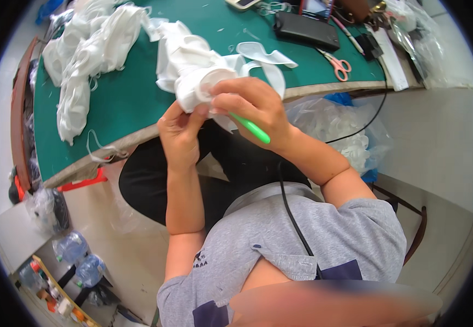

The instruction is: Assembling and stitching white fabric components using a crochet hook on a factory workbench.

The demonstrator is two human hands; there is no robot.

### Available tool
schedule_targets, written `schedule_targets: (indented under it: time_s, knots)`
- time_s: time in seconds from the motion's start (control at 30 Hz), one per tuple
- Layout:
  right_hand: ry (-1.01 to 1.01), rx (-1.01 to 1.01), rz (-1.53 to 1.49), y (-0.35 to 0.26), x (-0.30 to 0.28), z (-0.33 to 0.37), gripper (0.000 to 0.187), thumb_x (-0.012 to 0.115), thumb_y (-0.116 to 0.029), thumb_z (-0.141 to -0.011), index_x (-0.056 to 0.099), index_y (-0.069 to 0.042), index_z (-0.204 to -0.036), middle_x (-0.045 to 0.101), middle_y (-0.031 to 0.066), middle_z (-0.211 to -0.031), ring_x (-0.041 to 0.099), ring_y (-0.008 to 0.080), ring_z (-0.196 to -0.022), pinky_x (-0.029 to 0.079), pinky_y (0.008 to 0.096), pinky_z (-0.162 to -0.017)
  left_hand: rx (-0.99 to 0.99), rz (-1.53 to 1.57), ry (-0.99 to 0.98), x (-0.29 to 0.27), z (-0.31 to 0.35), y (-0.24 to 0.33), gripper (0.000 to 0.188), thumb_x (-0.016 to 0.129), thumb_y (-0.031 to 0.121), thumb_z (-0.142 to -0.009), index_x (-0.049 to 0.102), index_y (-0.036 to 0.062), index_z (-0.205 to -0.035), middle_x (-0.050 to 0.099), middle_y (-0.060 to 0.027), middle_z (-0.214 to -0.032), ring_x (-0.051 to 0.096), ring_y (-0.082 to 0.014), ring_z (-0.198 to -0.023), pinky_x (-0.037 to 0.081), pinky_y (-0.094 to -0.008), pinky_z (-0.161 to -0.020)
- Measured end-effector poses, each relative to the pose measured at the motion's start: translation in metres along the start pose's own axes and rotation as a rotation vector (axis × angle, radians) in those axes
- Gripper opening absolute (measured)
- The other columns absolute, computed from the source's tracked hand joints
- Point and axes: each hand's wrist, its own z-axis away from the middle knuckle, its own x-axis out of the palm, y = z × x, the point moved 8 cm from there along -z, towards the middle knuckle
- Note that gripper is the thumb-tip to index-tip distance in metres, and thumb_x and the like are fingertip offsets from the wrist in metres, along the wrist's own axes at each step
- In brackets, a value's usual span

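My left hand (179, 131) pinches the lower edge of a white cup-shaped fabric piece (193, 90) at the table's near edge. This piece belongs to a bunched row of similar white pieces lying away from me on the green table. In the closed fingers of my right hand (255, 106) is a slim tool with a bright green handle (252, 128). Its handle points down toward my lap, and its working end is hidden by the fingers and the fabric. The right fingertips touch the rim of the same white piece.
A second heap of white fabric pieces (92, 49) lies at the table's left. White strips (266, 57) curl beside the work. Farther right are pink-handled scissors (340, 68), a black case (307, 31) and a white ruler-like strip (389, 60). A clear bag of white pieces (340, 128) sits below the edge.
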Motion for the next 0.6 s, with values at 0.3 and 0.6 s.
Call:
schedule_targets:
  time_s: [0.3, 0.6]
  knots:
    - [0.660, 0.426, -0.123, 0.103, -0.112, 0.019, 0.012, 0.052, -0.009, -0.096, 0.055, 0.001, -0.102, 0.067, 0.0152, -0.093, 0.068, 0.0218, -0.083, 0.057, 0.0330, -0.073, 0.038, 0.689, 0.053, -0.075, -0.013, 0.023, 0.017, 0.065, 0.013, -0.087, 0.062, 0.0054, -0.102, 0.058, -0.0081, -0.115, 0.052, -0.0246, -0.114, 0.037, -0.0486, -0.104]
    - [0.482, 0.654, -0.934, 0.103, -0.062, 0.029, 0.022, 0.050, -0.025, -0.098, 0.056, -0.005, -0.105, 0.066, 0.0152, -0.105, 0.067, 0.0254, -0.094, 0.055, 0.0383, -0.082, -0.493, 0.927, -0.399, 0.023, -0.003, -0.005, 0.043, 0.032, 0.034, -0.102, 0.059, 0.0021, -0.113, 0.039, -0.0239, -0.139, 0.054, -0.0102, -0.052, 0.046, -0.0245, -0.051]
